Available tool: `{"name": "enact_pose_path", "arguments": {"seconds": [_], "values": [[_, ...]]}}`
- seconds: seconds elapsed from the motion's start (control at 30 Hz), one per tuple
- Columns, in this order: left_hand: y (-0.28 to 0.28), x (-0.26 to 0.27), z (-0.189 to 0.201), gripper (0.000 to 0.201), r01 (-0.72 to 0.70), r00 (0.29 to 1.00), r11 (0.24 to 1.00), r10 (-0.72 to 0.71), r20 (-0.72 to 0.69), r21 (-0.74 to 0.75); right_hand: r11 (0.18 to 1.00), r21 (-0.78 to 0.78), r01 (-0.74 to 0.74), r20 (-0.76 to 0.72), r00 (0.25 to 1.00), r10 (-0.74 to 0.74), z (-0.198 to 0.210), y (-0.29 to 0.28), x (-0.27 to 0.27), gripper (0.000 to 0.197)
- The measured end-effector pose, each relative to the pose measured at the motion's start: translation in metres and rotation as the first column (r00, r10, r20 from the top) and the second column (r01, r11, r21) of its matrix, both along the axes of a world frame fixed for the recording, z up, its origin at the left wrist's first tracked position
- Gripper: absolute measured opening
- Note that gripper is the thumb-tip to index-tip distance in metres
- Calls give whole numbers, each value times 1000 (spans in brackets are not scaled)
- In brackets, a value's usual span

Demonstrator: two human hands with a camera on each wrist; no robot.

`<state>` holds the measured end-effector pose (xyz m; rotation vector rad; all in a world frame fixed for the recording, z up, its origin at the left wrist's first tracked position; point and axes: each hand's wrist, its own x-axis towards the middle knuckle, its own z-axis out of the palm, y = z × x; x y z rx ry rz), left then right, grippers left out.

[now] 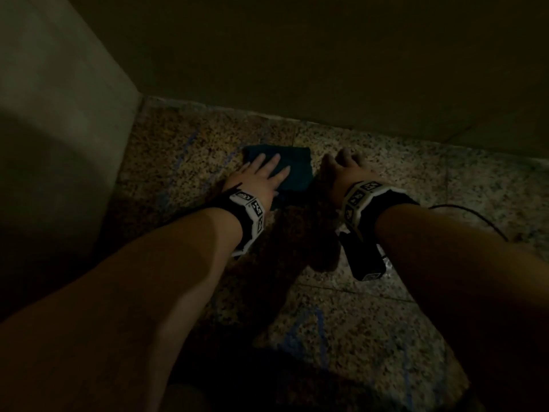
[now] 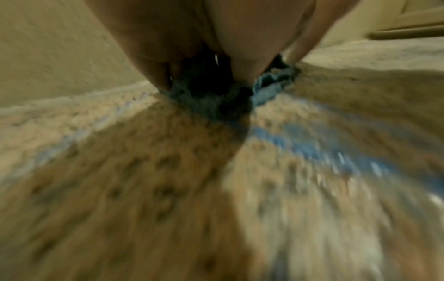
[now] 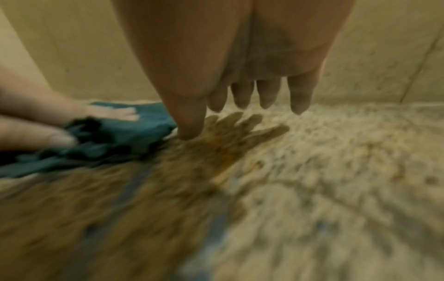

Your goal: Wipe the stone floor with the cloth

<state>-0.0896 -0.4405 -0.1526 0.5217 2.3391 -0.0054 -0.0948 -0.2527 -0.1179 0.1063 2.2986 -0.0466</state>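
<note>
A dark teal cloth (image 1: 297, 171) lies flat on the speckled stone floor (image 1: 371, 337) near the wall. My left hand (image 1: 261, 176) presses down on it with spread, straight fingers. In the left wrist view the cloth (image 2: 271, 87) bunches under the palm. My right hand (image 1: 344, 165) hovers just right of the cloth, fingers straight and pointing down at the floor, holding nothing. In the right wrist view its thumb tip (image 3: 190, 131) nearly touches the floor beside the cloth (image 3: 144, 129), and the fingers (image 3: 264, 95) hang above their own shadow.
A pale wall (image 1: 53, 129) stands to the left and a dark wall (image 1: 326, 69) runs along the far edge, forming a corner. Blue streaks (image 1: 300, 334) mark the floor in the near part and another streak (image 1: 187, 147) left of the cloth. A black cable (image 1: 475, 215) trails right.
</note>
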Motion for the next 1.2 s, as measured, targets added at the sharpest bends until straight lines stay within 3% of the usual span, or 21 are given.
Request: {"name": "enact_pose_path", "arguments": {"seconds": [0.4, 0.57, 0.73, 0.9, 1.0, 1.2], "values": [[8, -63, 15, 70, -70, 997, 992, 73, 25, -103, 1000, -24, -9, 67, 998, 11, -3, -1, -4, 84], [8, -51, 22, 66, -76, 995, 992, 82, 52, -100, 1000, -17, 1, 57, 998, 0, -3, -1, 0, 83], [-11, -21, 20, 69, -38, 995, 991, 49, 84, -128, 998, 56, -24, 5, 1000, 24, -3, -15, -6, 96], [-26, -7, 3, 76, -89, 994, 993, 94, 57, -82, 998, -41, -53, -36, 998, 51, 4, -39, -21, 82], [-28, -10, 0, 75, -93, 995, 993, 95, 34, -66, 993, -23, -116, 21, 993, 117, -2, -52, -19, 77], [-18, -65, 11, 64, -209, 976, 968, 216, 38, -139, 992, -83, -97, 25, 995, 99, -7, -43, -13, 76]]}}
